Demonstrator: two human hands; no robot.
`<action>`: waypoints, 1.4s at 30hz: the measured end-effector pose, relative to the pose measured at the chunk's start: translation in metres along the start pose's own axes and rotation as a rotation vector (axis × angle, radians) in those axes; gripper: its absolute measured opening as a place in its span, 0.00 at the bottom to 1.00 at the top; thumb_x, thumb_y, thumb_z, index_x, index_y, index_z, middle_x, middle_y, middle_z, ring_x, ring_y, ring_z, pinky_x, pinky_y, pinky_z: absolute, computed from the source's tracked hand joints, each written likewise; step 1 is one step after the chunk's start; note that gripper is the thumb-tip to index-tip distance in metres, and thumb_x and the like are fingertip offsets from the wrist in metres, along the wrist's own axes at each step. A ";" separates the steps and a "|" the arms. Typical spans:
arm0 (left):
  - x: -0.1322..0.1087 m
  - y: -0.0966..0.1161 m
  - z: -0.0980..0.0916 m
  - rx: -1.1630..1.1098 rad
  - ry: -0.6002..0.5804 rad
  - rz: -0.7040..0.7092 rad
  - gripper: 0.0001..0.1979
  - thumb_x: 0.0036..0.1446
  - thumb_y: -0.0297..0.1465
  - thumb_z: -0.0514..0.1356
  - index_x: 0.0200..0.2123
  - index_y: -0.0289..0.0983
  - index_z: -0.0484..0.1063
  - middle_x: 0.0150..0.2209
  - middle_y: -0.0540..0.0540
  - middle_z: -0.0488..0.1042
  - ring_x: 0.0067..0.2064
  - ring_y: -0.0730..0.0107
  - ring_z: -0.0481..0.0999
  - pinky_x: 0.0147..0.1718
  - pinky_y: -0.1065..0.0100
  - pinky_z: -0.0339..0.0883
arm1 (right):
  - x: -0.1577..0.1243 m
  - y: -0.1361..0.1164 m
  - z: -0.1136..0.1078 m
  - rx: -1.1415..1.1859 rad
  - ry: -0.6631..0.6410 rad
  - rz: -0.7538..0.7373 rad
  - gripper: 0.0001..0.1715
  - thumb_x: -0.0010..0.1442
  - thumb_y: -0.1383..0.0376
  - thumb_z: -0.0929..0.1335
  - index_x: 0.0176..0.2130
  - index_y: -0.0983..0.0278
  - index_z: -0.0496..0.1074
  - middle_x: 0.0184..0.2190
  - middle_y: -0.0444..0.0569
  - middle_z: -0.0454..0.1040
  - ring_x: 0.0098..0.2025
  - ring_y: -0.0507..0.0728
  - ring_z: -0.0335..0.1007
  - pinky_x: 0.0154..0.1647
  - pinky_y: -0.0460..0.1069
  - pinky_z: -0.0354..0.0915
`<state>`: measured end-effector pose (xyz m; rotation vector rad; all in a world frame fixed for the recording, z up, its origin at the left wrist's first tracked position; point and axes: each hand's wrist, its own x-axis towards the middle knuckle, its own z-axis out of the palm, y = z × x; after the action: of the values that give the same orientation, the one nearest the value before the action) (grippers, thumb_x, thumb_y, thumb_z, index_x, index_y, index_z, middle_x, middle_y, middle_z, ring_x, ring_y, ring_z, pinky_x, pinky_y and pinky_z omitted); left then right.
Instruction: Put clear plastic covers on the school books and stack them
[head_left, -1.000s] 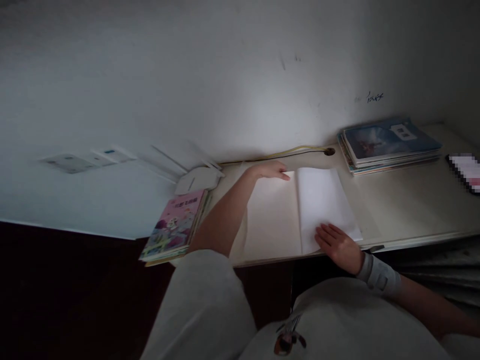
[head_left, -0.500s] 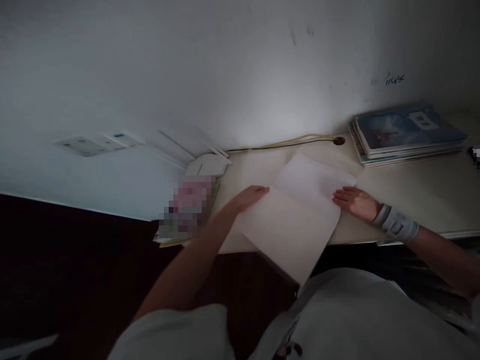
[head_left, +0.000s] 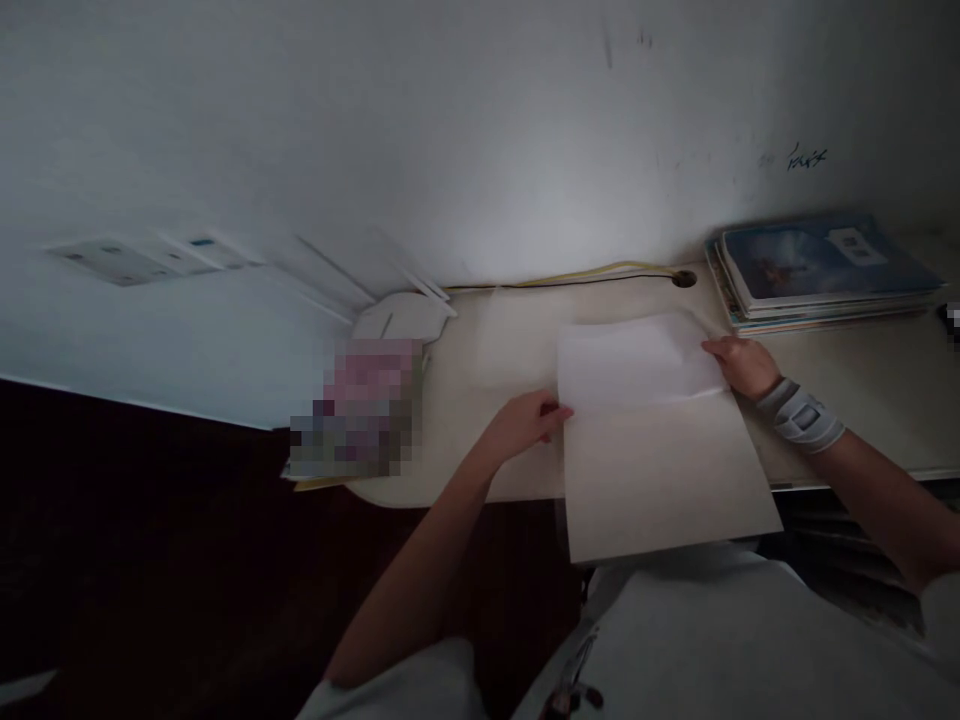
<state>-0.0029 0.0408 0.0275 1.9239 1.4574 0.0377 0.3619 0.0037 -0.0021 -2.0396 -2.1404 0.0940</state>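
A large white sheet of paper (head_left: 652,440) lies on the pale desk (head_left: 495,340), creased across its middle, with its near half hanging over the desk's front edge. My left hand (head_left: 525,420) pinches the sheet's left edge at the crease. My right hand (head_left: 739,362), with a grey band on its wrist, grips the right edge of the sheet's far half. The far half looks brighter and slightly raised.
A stack of books (head_left: 817,270) with a blue cover lies at the back right. A blurred pink book stack (head_left: 360,405) sits at the desk's left end beside a white object (head_left: 405,315). A cable (head_left: 570,278) runs along the wall to a hole (head_left: 684,279).
The sheet has been turned from lying slantwise to square with the desk edge. My left hand moved right along its edge and my right hand moved up to its far right corner.
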 end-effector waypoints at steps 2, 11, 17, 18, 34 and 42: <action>0.007 0.001 0.003 -0.025 0.114 0.012 0.15 0.50 0.46 0.57 0.26 0.40 0.68 0.25 0.48 0.74 0.27 0.67 0.73 0.30 0.67 0.66 | 0.002 0.004 0.006 0.124 0.020 0.014 0.20 0.61 0.71 0.60 0.47 0.65 0.75 0.43 0.54 0.78 0.42 0.57 0.74 0.45 0.50 0.67; 0.022 -0.010 0.036 -0.352 0.472 0.128 0.09 0.53 0.36 0.57 0.25 0.38 0.67 0.52 0.39 0.71 0.54 0.60 0.71 0.53 0.60 0.63 | -0.007 0.020 0.008 0.530 -0.040 0.153 0.16 0.58 0.56 0.64 0.32 0.66 0.73 0.22 0.46 0.73 0.25 0.54 0.69 0.26 0.47 0.63; 0.025 -0.006 0.049 -0.498 0.521 0.036 0.10 0.55 0.38 0.55 0.26 0.38 0.65 0.54 0.39 0.72 0.53 0.58 0.71 0.51 0.58 0.64 | 0.006 0.008 0.012 0.335 0.080 0.084 0.16 0.55 0.62 0.64 0.18 0.61 0.62 0.32 0.53 0.73 0.38 0.57 0.69 0.41 0.51 0.64; 0.025 -0.004 0.050 -0.493 0.541 0.013 0.10 0.55 0.37 0.55 0.27 0.38 0.65 0.53 0.39 0.72 0.53 0.59 0.72 0.51 0.59 0.64 | 0.009 0.003 0.015 0.309 0.102 0.103 0.15 0.55 0.63 0.64 0.19 0.62 0.63 0.36 0.55 0.73 0.40 0.58 0.69 0.43 0.52 0.64; 0.039 0.010 0.040 -0.257 0.523 -0.127 0.08 0.56 0.35 0.50 0.26 0.40 0.60 0.29 0.47 0.68 0.34 0.66 0.67 0.38 0.63 0.63 | 0.038 -0.024 0.004 0.025 -0.110 0.273 0.19 0.64 0.64 0.58 0.38 0.72 0.74 0.39 0.63 0.77 0.40 0.62 0.73 0.40 0.52 0.61; 0.011 0.007 0.042 -0.437 0.452 0.034 0.14 0.55 0.42 0.54 0.31 0.37 0.70 0.32 0.46 0.74 0.34 0.65 0.70 0.36 0.65 0.62 | 0.032 -0.012 0.015 0.322 0.166 0.383 0.17 0.63 0.60 0.60 0.26 0.63 0.66 0.24 0.53 0.72 0.28 0.58 0.66 0.30 0.51 0.55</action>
<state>0.0248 0.0280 -0.0044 1.6345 1.5371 0.7859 0.3463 0.0363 -0.0114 -2.1428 -1.5048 0.2887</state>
